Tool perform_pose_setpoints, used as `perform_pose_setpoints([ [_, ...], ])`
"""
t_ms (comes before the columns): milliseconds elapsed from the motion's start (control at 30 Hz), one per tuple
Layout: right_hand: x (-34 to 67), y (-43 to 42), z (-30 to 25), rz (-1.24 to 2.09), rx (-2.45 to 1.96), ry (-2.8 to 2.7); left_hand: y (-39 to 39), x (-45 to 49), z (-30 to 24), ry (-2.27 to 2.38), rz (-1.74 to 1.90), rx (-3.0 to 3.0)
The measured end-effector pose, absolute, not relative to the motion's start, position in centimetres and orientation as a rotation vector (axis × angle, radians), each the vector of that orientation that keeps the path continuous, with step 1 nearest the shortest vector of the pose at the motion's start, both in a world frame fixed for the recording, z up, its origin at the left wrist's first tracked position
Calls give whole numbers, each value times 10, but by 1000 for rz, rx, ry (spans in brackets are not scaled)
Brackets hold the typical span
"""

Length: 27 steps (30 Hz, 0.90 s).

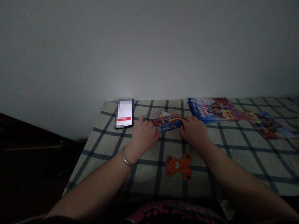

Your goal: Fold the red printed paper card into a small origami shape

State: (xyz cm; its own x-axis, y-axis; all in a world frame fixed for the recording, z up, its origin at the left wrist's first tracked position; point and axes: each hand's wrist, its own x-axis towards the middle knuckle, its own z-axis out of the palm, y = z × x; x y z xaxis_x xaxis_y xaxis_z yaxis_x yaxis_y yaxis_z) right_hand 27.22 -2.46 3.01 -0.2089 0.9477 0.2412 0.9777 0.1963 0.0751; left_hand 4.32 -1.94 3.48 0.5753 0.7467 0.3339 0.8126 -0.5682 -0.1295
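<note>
A folded printed leaflet point(167, 123), narrow and coloured red and blue, lies between my two hands just above the checked tablecloth. My left hand point(144, 133) grips its left end, thumb at the near corner, one finger stretched out away from the paper. At the opposite end my right hand point(195, 130) pinches the leaflet with fingers closed together. A small white piece point(165, 114) shows behind the leaflet's far edge; what it is I cannot make out. A silver bracelet point(126, 158) circles my left wrist.
To the left, a phone point(124, 113) with a lit screen lies near the wall. Stacked leaflets point(213, 109) rest at the back right, with another leaflet point(268, 124) farther right. The checked tablecloth point(144, 174) carries a printed bear point(178, 167). A pale wall point(149, 49) stands behind.
</note>
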Motion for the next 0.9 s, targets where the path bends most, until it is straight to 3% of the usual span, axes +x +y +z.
perform_pose_setpoints([
  [900, 273, -19, 18, -57, -1339, -2415, -3, 35, 8, -1420, -626, -2678],
])
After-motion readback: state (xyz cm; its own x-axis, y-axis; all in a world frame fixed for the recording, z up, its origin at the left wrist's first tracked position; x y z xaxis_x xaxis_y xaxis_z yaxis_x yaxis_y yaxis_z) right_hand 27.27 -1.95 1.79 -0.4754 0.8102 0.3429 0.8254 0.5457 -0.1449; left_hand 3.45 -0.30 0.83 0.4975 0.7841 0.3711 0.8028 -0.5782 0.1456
